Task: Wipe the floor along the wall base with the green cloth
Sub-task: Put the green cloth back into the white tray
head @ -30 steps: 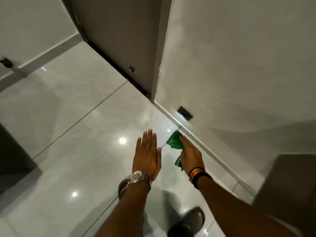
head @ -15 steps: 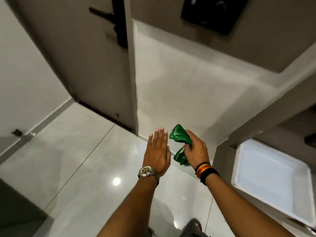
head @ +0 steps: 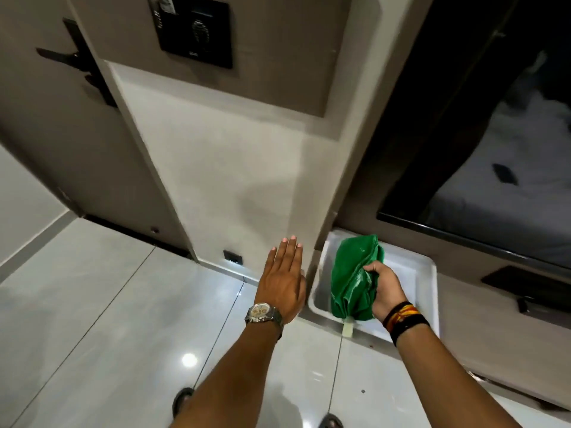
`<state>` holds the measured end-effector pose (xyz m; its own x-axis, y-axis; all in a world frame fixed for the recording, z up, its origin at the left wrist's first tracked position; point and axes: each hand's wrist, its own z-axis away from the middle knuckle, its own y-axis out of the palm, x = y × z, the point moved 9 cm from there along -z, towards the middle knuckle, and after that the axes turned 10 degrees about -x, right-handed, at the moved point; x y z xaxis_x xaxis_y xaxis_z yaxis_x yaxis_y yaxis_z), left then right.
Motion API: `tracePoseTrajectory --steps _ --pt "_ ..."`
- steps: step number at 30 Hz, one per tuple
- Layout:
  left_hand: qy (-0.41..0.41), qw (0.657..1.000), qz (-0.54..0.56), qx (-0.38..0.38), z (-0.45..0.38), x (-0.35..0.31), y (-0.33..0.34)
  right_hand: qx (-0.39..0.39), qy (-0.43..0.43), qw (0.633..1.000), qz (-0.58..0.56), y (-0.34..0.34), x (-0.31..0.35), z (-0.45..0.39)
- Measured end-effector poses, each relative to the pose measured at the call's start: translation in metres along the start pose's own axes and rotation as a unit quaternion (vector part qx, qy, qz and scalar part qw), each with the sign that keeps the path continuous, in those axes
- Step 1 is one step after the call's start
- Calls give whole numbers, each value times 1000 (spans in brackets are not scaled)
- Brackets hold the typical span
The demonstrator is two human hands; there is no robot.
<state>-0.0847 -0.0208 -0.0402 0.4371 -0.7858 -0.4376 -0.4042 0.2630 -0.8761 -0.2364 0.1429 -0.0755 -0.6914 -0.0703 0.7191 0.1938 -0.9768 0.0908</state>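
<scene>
My right hand (head: 384,287) grips the bunched green cloth (head: 352,276) in the air, well above the floor, over a white basin (head: 426,273) set in a counter. A small pale tag hangs from the cloth's lower edge. My left hand (head: 282,279) is held flat and open, fingers together and pointing away, with a watch on its wrist; it holds nothing. The glossy white tiled floor (head: 108,304) meets the pale wall (head: 222,180) at a low skirting (head: 222,268) ahead of my left hand.
A grey door (head: 46,134) with a dark handle stands at the left. A black wall panel (head: 194,29) is mounted high up. A small dark socket (head: 233,257) sits at the wall base. A dark mirror (head: 494,149) hangs over the counter. My feet (head: 182,400) are at the bottom.
Both hands have risen from the floor at the wall base. My view has lifted from the floor to the wall and counter. The cloth has moved right, over the basin.
</scene>
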Motion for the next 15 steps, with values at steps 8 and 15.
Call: tracePoseTrajectory --steps 8,15 --pt "-38 998 -37 26 20 -53 26 40 125 991 -15 -14 -18 -39" --pt "-32 994 -102 18 12 -32 -18 -158 -159 931 289 -56 22 -24"
